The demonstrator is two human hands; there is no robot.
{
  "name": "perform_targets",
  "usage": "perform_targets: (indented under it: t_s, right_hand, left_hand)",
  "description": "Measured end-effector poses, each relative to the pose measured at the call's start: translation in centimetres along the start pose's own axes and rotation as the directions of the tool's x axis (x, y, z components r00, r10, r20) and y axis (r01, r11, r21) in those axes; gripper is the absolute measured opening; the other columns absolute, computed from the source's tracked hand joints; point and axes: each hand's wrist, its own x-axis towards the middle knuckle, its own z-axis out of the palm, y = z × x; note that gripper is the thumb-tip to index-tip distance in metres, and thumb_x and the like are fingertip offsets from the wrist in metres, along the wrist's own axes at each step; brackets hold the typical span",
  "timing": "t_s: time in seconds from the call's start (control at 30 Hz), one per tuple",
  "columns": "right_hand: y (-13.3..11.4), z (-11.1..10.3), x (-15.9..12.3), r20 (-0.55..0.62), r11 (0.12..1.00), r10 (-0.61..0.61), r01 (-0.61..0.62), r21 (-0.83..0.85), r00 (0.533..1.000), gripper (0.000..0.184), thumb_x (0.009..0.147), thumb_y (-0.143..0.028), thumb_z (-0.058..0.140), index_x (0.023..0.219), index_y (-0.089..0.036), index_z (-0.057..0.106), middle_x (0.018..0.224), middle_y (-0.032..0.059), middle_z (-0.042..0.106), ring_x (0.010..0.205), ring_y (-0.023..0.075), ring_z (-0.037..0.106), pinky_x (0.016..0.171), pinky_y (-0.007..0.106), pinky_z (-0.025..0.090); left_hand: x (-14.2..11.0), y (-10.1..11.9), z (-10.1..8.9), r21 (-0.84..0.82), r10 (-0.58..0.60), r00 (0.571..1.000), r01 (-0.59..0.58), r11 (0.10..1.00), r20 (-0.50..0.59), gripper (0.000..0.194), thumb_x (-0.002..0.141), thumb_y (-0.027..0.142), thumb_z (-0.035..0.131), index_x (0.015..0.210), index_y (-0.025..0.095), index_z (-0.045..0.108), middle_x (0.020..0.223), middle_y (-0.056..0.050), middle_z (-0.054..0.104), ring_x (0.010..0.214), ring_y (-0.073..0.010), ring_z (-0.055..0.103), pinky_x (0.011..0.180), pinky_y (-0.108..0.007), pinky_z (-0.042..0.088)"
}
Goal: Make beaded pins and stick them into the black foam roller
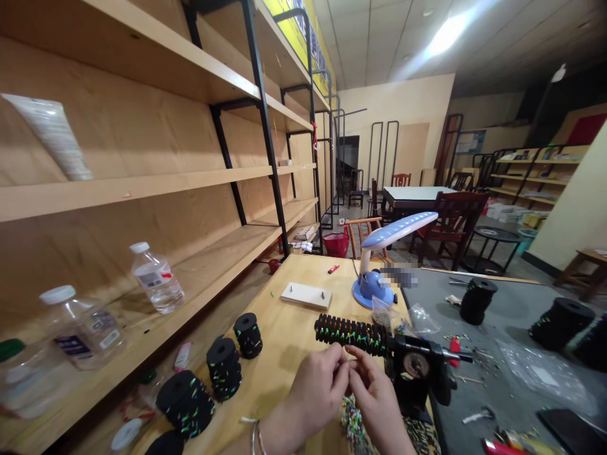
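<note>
My left hand [318, 376] and my right hand [368, 378] meet with their fingertips pinched together, low in the middle of the view. What lies between the fingers is too small or hidden to make out. Just beyond them, a ridged black foam roll [351, 333] with green and orange bits along it is mounted on a black winding device [417, 370]. Beneath my hands is a pile of small multicoloured pieces [353, 420]. Upright black foam spools [224, 370] with similar coloured bits stand to the left of my left hand.
A blue desk lamp [372, 287] stands behind the roll, beside a white block with two pegs [306, 295]. More black spools [478, 302], plastic bags [545, 373] and small tools lie on the grey surface at right. Wooden shelves [208, 253] with plastic bottles [157, 278] line the left.
</note>
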Motion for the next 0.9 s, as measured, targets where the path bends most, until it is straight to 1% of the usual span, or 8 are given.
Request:
perform_targets:
  t_s: [0.07,0.2,0.33,0.47,0.57,0.67,0.77,0.9]
  right_hand:
    - [0.1,-0.2,-0.2,-0.038,0.999,0.001,-0.003,-0.051,0.999,0.045,0.082,-0.050,0.059,0.109,-0.014,0.063,0.074,0.0053,0.069,0.063,0.0193,0.062,0.059,0.028,0.051]
    - [0.0,-0.6,-0.3,-0.120,0.984,-0.023,0.001,-0.176,0.992,0.049,0.082,-0.055,0.057,0.108,-0.014,0.063,0.068,0.0035,0.067,0.058,0.0182,0.059,0.055,0.027,0.049]
    - [-0.1,-0.6,-0.1,-0.096,0.981,-0.035,0.016,-0.193,0.995,0.052,0.082,-0.054,0.057,0.113,-0.013,0.063,0.068,0.0031,0.066,0.056,0.0171,0.056,0.054,0.025,0.047]
    - [0.1,-0.5,0.2,-0.079,0.988,-0.039,0.027,-0.154,0.996,0.049,0.081,-0.048,0.059,0.114,-0.012,0.064,0.067,0.0021,0.064,0.059,0.0170,0.056,0.056,0.025,0.046]
    - [0.2,-0.4,0.4,-0.080,0.993,-0.004,-0.005,-0.116,0.997,0.046,0.080,-0.042,0.060,0.114,-0.012,0.064,0.068,0.0016,0.063,0.062,0.0176,0.056,0.057,0.025,0.045]
    - [0.2,-0.4,0.4,-0.070,0.998,0.042,-0.046,-0.054,0.997,0.045,0.080,-0.038,0.060,0.116,-0.011,0.063,0.065,-0.0012,0.057,0.062,0.0169,0.052,0.059,0.026,0.043]
    - [0.1,-0.3,0.2,-0.040,0.996,0.089,-0.088,0.026,0.995,0.047,0.080,-0.038,0.059,0.118,-0.010,0.061,0.059,-0.0045,0.050,0.058,0.0152,0.047,0.057,0.026,0.039]
    - [0.1,-0.2,-0.1,-0.028,0.988,0.138,-0.136,0.079,0.990,0.049,0.079,-0.041,0.061,0.116,-0.009,0.061,0.056,-0.0063,0.045,0.055,0.0137,0.042,0.054,0.024,0.034]
  left_hand:
    - [0.0,0.1,-0.1,0.021,0.008,1.000,-0.008,1.000,0.006,0.017,0.089,0.022,0.046,0.073,0.021,0.054,0.062,-0.002,0.058,0.053,-0.0150,0.051,0.051,-0.025,0.029]
    - [0.1,0.2,-0.1,0.049,0.019,1.000,-0.019,0.999,0.005,0.017,0.088,0.021,0.046,0.072,0.021,0.051,0.056,0.002,0.050,0.047,-0.0131,0.043,0.048,-0.024,0.026]
    - [0.1,0.2,-0.1,0.068,0.031,1.000,-0.031,0.997,0.002,0.016,0.088,0.020,0.046,0.073,0.021,0.051,0.055,0.003,0.048,0.046,-0.0126,0.042,0.047,-0.024,0.025]
    - [0.2,-0.1,0.1,0.092,0.057,0.998,-0.057,0.994,0.001,0.016,0.088,0.019,0.045,0.074,0.021,0.050,0.059,0.002,0.052,0.050,-0.0132,0.047,0.050,-0.024,0.028]
    - [0.1,-0.3,0.2,0.119,0.060,0.998,-0.060,0.991,0.003,0.016,0.089,0.020,0.045,0.074,0.021,0.049,0.060,0.001,0.054,0.052,-0.0142,0.050,0.051,-0.025,0.029]
    - [0.0,-0.5,0.2,0.139,0.049,0.999,-0.052,0.989,0.022,0.017,0.090,0.020,0.043,0.074,0.021,0.049,0.060,0.000,0.056,0.054,-0.0154,0.053,0.052,-0.025,0.030]
    - [-0.1,-0.8,0.5,0.183,0.065,0.997,-0.070,0.981,0.037,0.018,0.090,0.019,0.042,0.073,0.021,0.049,0.065,-0.003,0.060,0.057,-0.0172,0.056,0.053,-0.026,0.031]
    - [0.0,-1.7,1.1,0.245,0.088,0.995,-0.096,0.965,0.043,0.017,0.089,0.017,0.041,0.076,0.021,0.050,0.067,-0.005,0.062,0.057,-0.0186,0.057,0.052,-0.028,0.029]
